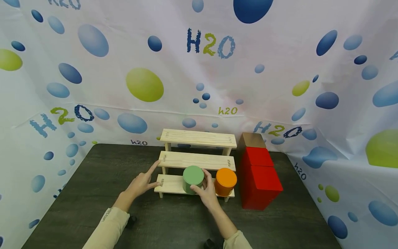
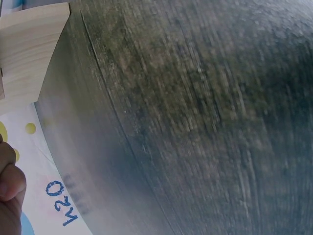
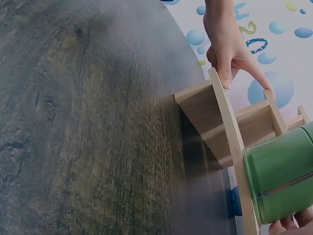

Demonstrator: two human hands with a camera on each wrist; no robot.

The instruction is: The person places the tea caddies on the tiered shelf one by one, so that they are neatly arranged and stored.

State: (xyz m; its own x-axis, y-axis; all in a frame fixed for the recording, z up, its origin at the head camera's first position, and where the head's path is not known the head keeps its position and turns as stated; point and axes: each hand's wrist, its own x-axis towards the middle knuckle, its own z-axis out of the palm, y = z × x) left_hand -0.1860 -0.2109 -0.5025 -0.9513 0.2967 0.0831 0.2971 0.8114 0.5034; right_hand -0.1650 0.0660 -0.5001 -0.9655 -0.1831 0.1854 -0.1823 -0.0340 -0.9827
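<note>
A three-tier stand of pale wood [image 1: 197, 160] stands on the dark table. My right hand [image 1: 207, 193] grips a green round canister [image 1: 193, 175] on the lowest tier, thumb at its front and fingers round its right side. In the right wrist view, the base of the canister meets the board. Straight fingers of my left hand [image 1: 139, 185] touch the stand's left end, the index at the middle tier and the thumb on the lowest one. Right of my right hand, an orange canister [image 1: 226, 180] stands on the same tier.
Red boxes [image 1: 262, 183] stand in a row to the right of the stand, with a brown box [image 1: 253, 139] behind them. A white sheet printed with bubbles [image 1: 177, 83] hangs behind and beside the table [image 1: 81, 197].
</note>
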